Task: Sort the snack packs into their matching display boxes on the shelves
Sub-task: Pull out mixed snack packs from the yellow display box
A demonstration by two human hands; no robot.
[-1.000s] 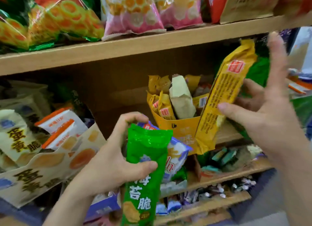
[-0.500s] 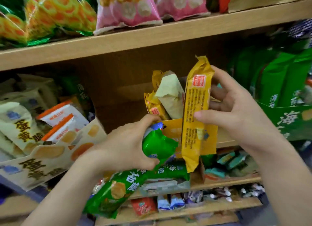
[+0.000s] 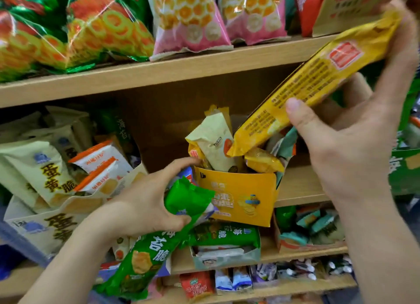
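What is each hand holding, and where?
The right hand grips the yellow pack from middle to upper end; the left hand grips the green pack near its top.

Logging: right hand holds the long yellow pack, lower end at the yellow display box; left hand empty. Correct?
No: in the head view the left hand grips a green pack. The right hand does hold the yellow pack, lower end at the yellow display box.

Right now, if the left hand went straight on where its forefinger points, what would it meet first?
Probably the small yellow pack at the left corner of the yellow display box; depth is unclear.
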